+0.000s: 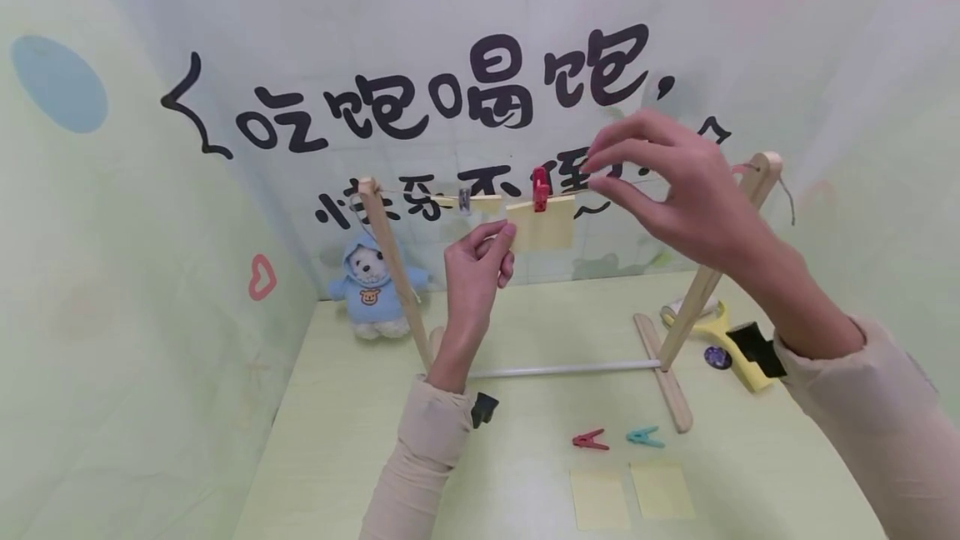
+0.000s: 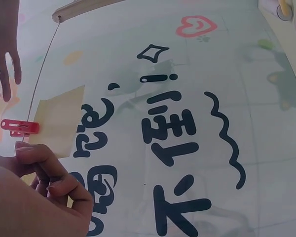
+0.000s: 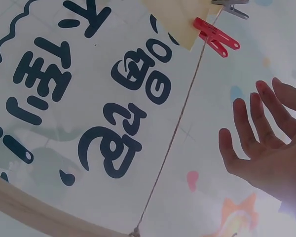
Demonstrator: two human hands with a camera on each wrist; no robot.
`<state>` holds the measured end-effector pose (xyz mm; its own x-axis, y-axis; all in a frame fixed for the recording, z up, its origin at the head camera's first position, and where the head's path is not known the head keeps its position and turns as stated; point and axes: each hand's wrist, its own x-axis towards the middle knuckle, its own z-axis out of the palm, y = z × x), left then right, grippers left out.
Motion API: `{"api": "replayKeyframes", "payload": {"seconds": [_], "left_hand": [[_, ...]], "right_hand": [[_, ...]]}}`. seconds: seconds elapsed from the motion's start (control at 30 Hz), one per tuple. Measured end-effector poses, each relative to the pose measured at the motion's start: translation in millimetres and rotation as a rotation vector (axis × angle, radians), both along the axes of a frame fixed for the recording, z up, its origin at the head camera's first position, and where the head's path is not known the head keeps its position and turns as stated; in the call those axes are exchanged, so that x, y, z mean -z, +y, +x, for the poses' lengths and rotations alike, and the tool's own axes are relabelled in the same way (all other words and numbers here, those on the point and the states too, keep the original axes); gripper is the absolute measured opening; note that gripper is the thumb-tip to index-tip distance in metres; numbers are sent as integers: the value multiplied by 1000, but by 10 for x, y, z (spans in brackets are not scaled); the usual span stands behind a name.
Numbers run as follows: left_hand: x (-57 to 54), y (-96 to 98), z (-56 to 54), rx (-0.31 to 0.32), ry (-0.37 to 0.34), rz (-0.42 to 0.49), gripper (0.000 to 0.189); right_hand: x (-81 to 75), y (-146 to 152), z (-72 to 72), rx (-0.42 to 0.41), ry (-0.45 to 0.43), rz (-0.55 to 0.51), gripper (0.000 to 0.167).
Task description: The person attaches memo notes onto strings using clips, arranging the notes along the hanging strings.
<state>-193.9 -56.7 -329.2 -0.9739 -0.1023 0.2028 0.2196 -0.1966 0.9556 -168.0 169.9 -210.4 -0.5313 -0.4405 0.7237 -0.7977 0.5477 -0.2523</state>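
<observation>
A red clothespin [image 1: 540, 188] clamps a square yellow paper note [image 1: 547, 227] onto a thin string [image 3: 180, 118]. My left hand [image 1: 476, 261] pinches that note at its left edge, thumb and index finger together. Close by on the left, a grey clothespin [image 1: 465, 201] holds another yellow note [image 1: 489, 203], partly hidden. My right hand [image 1: 675, 190] is to the right of the red clothespin, its fingers spread and touching nothing; the right wrist view shows it apart from the string.
The string hangs between two wooden posts [image 1: 393, 261] joined by a white rod [image 1: 562, 370]. Red [image 1: 591, 440] and blue [image 1: 645, 437] clothespins lie in front, near two loose yellow notes [image 1: 600, 500]. A plush bear [image 1: 371, 290] sits back left; a yellow-handled roller [image 1: 738, 348] lies right.
</observation>
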Motion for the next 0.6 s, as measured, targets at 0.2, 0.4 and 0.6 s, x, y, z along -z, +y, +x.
{"api": "replayKeyframes", "payload": {"seconds": [0.2, 0.4, 0.6], "left_hand": [[59, 13, -14, 5, -13, -10, 21], [135, 15, -13, 23, -25, -48, 21], [246, 16, -17, 44, -26, -112, 21]], "right_hand": [[164, 196, 322, -19, 12, -23, 36], [568, 365, 522, -61, -27, -40, 59], [1196, 477, 591, -85, -164, -17, 25]]}}
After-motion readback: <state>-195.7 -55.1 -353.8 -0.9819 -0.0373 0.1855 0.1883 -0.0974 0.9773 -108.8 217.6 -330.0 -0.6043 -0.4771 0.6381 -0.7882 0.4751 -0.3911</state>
